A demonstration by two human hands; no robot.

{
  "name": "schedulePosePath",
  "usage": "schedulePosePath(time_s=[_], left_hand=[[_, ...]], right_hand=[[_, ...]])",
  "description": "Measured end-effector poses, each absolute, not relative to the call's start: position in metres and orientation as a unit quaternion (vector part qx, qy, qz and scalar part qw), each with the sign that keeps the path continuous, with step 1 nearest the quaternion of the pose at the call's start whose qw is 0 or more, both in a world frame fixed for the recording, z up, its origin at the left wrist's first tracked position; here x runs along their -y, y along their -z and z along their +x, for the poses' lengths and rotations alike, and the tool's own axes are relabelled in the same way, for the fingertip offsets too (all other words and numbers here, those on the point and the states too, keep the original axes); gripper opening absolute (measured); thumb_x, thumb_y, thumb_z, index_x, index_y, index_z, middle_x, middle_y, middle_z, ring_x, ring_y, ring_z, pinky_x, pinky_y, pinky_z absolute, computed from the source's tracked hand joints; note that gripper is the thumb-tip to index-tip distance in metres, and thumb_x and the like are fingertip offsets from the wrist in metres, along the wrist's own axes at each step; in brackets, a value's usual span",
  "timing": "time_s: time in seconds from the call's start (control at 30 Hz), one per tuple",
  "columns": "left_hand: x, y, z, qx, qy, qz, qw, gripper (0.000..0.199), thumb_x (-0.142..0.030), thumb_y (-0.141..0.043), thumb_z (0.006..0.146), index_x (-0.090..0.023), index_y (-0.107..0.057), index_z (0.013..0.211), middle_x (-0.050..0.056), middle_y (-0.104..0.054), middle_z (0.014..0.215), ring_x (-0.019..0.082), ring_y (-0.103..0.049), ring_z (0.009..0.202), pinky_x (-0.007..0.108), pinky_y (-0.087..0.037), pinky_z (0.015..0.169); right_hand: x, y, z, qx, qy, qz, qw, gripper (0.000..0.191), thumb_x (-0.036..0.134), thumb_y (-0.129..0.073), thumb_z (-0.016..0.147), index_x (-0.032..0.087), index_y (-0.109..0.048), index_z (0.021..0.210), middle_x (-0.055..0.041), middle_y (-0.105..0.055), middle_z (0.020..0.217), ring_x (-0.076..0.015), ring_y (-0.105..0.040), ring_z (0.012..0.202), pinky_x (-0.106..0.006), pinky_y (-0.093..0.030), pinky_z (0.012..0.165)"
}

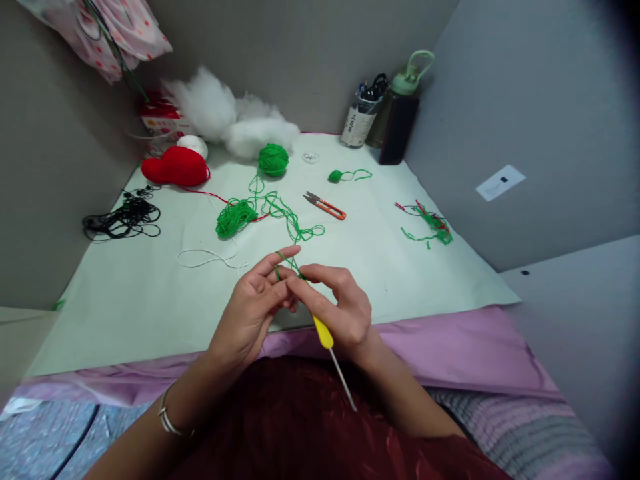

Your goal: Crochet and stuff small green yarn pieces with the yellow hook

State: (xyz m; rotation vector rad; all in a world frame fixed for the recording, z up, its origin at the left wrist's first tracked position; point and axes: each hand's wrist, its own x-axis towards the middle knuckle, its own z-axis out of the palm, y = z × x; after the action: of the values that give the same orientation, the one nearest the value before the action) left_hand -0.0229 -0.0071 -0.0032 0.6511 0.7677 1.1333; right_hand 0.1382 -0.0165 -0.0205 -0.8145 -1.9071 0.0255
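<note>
My left hand (pixel 253 308) has green yarn (pixel 287 260) looped over its index finger and pinches the strand near its fingertips. My right hand (pixel 339 305) grips a crochet hook with a yellow handle (pixel 323 332); its metal shaft points back toward my lap. Both hands meet just above the near edge of the pale green table sheet (pixel 150 300). The green strand runs up from my fingers to a loose green tangle (pixel 235 217) and on to a green yarn ball (pixel 273 159).
Orange-handled snips (pixel 325 205) lie mid-table. A small green yarn ball (pixel 335 176), red and green scraps (pixel 433 225), a red crocheted piece (pixel 176 167), white stuffing (pixel 225 117), black cord (pixel 123 217), a white strand (pixel 207 259), a pen jar (pixel 359 120) and a bottle (pixel 400 113) surround them.
</note>
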Motion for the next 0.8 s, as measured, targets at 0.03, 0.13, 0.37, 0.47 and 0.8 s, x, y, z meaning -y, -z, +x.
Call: schedulePosePath(time_s=[0.03,0.13,0.37,0.47,0.8], left_hand=[[0.007,0.002,-0.023,-0.336,-0.498,0.277,0.75,0.044,-0.021,-0.085,0.081,-0.019,-0.075,0.123,-0.004,-0.058,0.073,0.004,-0.047,0.057,0.016,-0.047,0.056],[0.006,-0.001,-0.024,-0.324,-0.487,0.251,0.771,0.041,-0.019,-0.085,0.08,-0.015,-0.076,0.12,-0.006,-0.049,0.068,0.003,-0.038,0.052,0.014,-0.042,0.05],[0.01,-0.003,-0.015,-0.347,-0.519,0.305,0.719,0.036,-0.02,-0.086,0.077,-0.019,-0.078,0.113,-0.002,-0.06,0.08,0.002,-0.04,0.051,0.014,-0.039,0.045],[0.01,-0.002,-0.014,-0.322,-0.504,0.252,0.761,0.038,-0.02,-0.084,0.08,-0.017,-0.078,0.117,-0.006,-0.049,0.067,0.001,-0.032,0.05,0.011,-0.038,0.045],[0.004,-0.005,-0.022,-0.313,-0.506,0.221,0.773,0.027,-0.012,-0.081,0.079,-0.013,-0.081,0.106,-0.005,-0.047,0.073,-0.001,-0.029,0.049,0.009,-0.038,0.043]], right_hand=[[0.017,0.02,0.138,0.778,-0.035,-0.346,0.523,0.033,0.013,-0.066,0.097,0.028,-0.072,0.125,-0.0089,-0.077,0.115,-0.0219,-0.075,0.103,-0.037,-0.065,0.082],[0.016,0.015,0.139,0.694,-0.178,-0.36,0.598,0.023,0.018,-0.059,0.102,0.027,-0.074,0.117,-0.0061,-0.076,0.101,-0.0198,-0.073,0.089,-0.038,-0.063,0.078],[0.013,0.017,0.135,0.663,-0.251,-0.363,0.604,0.021,0.019,-0.06,0.102,0.027,-0.077,0.111,-0.0052,-0.074,0.1,-0.0181,-0.071,0.086,-0.034,-0.062,0.073],[0.017,0.022,0.133,0.74,-0.087,-0.379,0.549,0.033,0.013,-0.069,0.095,0.03,-0.076,0.122,-0.0075,-0.075,0.115,-0.0225,-0.072,0.103,-0.038,-0.063,0.084],[0.006,0.012,0.14,0.5,-0.44,-0.33,0.669,0.018,0.028,-0.062,0.102,0.026,-0.079,0.096,-0.0016,-0.071,0.088,-0.0126,-0.063,0.068,-0.029,-0.055,0.063]])
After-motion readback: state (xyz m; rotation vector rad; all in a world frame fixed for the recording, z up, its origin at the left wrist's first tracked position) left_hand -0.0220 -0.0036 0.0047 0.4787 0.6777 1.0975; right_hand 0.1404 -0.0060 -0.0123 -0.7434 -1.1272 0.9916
